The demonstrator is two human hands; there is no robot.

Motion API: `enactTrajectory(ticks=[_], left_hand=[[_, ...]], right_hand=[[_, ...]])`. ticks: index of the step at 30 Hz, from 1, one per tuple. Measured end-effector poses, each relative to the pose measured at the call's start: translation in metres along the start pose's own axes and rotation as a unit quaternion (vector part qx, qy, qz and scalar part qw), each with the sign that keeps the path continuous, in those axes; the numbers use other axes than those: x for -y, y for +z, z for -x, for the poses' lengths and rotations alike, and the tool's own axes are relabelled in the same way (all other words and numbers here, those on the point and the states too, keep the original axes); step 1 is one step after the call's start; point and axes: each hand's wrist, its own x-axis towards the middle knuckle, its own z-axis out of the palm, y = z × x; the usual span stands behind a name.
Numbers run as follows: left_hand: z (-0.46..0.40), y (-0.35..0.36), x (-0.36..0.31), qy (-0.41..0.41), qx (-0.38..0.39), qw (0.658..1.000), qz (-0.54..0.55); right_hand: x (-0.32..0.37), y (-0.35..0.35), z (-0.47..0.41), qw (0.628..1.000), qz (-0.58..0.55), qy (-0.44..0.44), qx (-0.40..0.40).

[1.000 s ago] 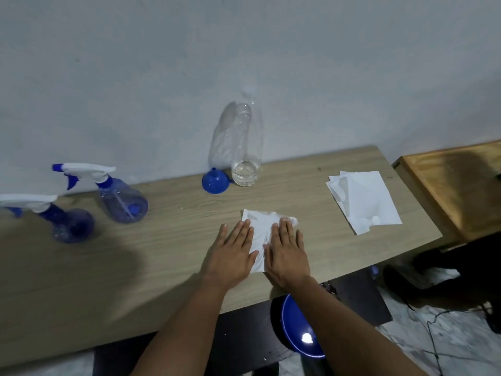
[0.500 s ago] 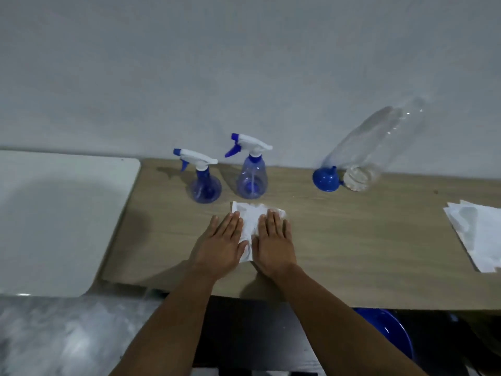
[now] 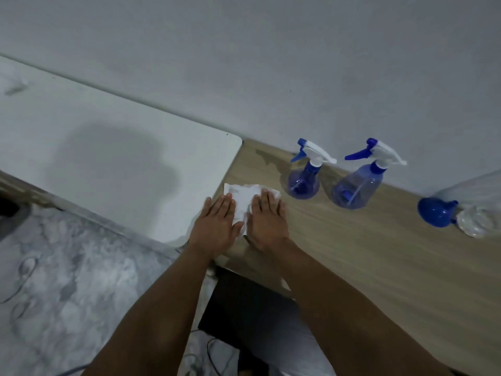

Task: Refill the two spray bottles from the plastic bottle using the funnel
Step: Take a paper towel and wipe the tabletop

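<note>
Standing against the wall, the two translucent blue spray bottles with white trigger heads (image 3: 303, 173) (image 3: 360, 180) look capped, with the blue plastic funnel (image 3: 433, 216) and clear plastic bottle (image 3: 479, 210) to their right. Both hands, left hand (image 3: 217, 226) and right hand (image 3: 267, 225), lie flat and open on a white paper towel (image 3: 244, 195), which has slid left to the wooden worktop (image 3: 366, 253) edge within the last second: likely wiping up. Open room lies rightward.
</note>
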Motion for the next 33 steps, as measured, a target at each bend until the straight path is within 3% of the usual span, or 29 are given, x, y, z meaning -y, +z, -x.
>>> enactTrajectory(ticks=[6,11,15,22,33], left_hand=[[-0.009,-0.011,0.004,-0.008,-0.077,0.996,0.047],[-0.001,0.008,0.001,0.029,-0.021,0.999,0.017],[0.025,0.015,-0.025,0.018,-0.021,1.000,0.008],[0.068,0.015,-0.113,0.045,-0.018,0.998,0.032],[0.064,0.006,-0.331,0.213,0.030,0.976,0.015]], right_hand=[[-0.005,-0.017,0.007,0.994,-0.041,0.007,-0.098],[-0.002,0.003,0.017,0.998,-0.015,-0.059,-0.022],[-0.018,0.020,0.046,0.996,0.003,-0.081,-0.029],[-0.075,0.040,0.134,0.995,-0.021,-0.072,-0.061],[-0.242,0.061,0.299,0.989,-0.057,0.109,-0.081]])
